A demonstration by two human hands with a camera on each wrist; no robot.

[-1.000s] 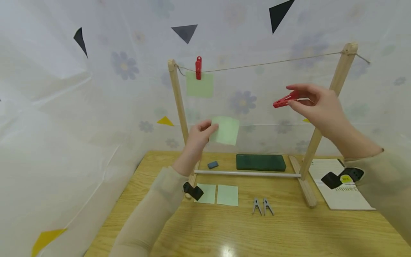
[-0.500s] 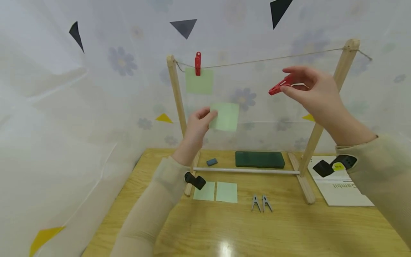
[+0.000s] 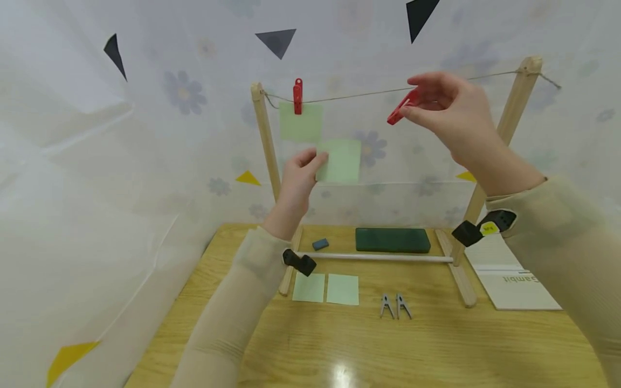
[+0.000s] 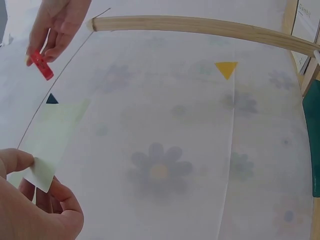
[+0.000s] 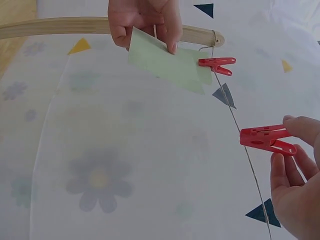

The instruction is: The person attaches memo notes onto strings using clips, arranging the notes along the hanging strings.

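My left hand point(image 3: 298, 175) pinches a pale green paper square point(image 3: 339, 160) by its left edge, holding it up just below the string point(image 3: 359, 96). The same paper point(image 4: 50, 137) shows in the left wrist view between thumb and fingers. My right hand point(image 3: 443, 110) pinches a red clothespin point(image 3: 401, 109) right beside the string, to the right of the paper; it appears as the red clothespin point(image 5: 265, 139) in the right wrist view. Another red clothespin point(image 3: 297, 96) holds a green paper point(image 3: 299, 122) on the string near the left post point(image 3: 264, 134).
A wooden frame with a right post point(image 3: 504, 129) and white crossbar point(image 3: 373, 258) stands on the table point(image 3: 339, 345). Two green papers point(image 3: 326, 288), two grey clothespins point(image 3: 395, 306), a dark green block point(image 3: 393, 240), a small grey piece point(image 3: 321, 244) and a booklet point(image 3: 516, 283) lie there.
Both hands rose toward the string. The right hand carried the red clothespin up and left to the string; the left hand lifted the green paper closer beneath it.
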